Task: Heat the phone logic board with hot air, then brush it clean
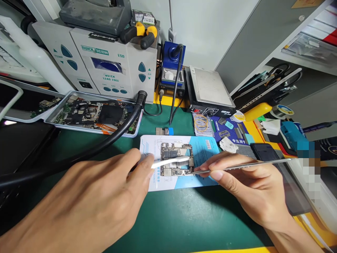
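A small phone circuit board lies on a white and blue printed card. My left hand is closed around the handle of a white toothbrush, and its bristles hang over the right part of the board. From the right, my right hand pinches a thin pair of metal tweezers, tips at the board's lower right edge. Whether the tips grip the board or only touch it I cannot tell. The brush head covers part of the board.
A hot air station stands at the back left, its black hose crossing the mat. A tray holds circuit boards. Behind the card are a blue soldering iron stand and a heating plate. A dark phone lies at right.
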Motion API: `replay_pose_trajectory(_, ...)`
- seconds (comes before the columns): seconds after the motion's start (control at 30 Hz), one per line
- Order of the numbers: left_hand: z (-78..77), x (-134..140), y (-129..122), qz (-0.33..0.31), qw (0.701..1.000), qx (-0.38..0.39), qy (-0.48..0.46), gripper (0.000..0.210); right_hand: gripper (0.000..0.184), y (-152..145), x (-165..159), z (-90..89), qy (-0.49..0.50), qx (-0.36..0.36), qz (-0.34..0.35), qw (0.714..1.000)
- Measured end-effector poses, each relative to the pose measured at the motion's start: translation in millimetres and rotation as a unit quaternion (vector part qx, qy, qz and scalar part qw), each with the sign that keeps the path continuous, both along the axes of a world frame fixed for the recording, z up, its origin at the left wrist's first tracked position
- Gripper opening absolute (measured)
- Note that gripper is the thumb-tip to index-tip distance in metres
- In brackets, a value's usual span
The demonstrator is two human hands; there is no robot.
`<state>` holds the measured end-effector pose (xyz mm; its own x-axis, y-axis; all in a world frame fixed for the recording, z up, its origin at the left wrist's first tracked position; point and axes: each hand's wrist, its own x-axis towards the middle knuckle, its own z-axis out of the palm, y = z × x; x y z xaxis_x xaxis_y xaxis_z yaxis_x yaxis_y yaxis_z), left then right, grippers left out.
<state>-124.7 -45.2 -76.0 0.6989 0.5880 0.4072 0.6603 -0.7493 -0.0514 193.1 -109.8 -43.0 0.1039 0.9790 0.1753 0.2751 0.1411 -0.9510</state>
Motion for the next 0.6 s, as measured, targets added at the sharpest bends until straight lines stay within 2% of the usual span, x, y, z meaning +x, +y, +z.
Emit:
replay_pose_trajectory(0.2, -1.3, -0.6, -0.7, 0.0, 1.0, 0.006, -0.003, 0.051, 0.019, -0.6, 1.6, -0.8, -0.006, 0.002, 0.002, 1.0)
replay_pose_trajectory(0.43, 12.3, 9.3, 6.7, -0.027, 0.999, 0.038, 0.008, 0.038, 0.014, -2.2, 4.3, -3.7, 0.027, -0.024, -0.007, 0.999)
replay_pose_trajectory(0.53, 19.7, 16.0, 12.8, -0.047, 0.998, 0.019, -0.025, 0.031, 0.013, -2.1, 6.1, -3.9, 0.015, -0.027, -0.026, 0.999)
replay_pose_trajectory(0.6, 25.7, 20.1, 15.0, -0.044, 0.995, -0.037, -0.087, 0.029, 0.012, -1.9, 7.0, -4.3, 0.031, -0.015, -0.033, 0.999)
